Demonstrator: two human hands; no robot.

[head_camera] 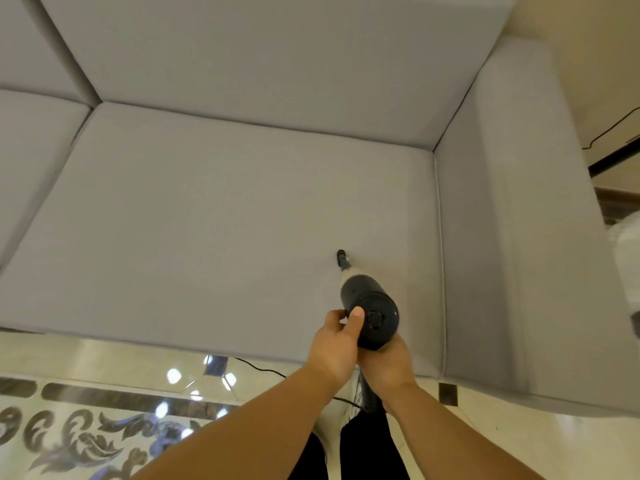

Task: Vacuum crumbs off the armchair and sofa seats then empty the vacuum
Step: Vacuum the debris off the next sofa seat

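A dark handheld vacuum [367,303] points away from me, its narrow nozzle tip [341,253] touching the pale grey sofa seat cushion [221,216] right of centre. My left hand [337,344] grips the vacuum's rear end from the left, thumb lying on its back cap. My right hand [389,362] holds the body from below and the right. No crumbs are visible on the cushion.
The sofa's back cushion [263,57] rises behind the seat and its right armrest [512,237] stands close to the vacuum. A second seat cushion [31,133] lies at left. A black cord [259,367] runs over the glossy patterned floor [86,427] by my legs.
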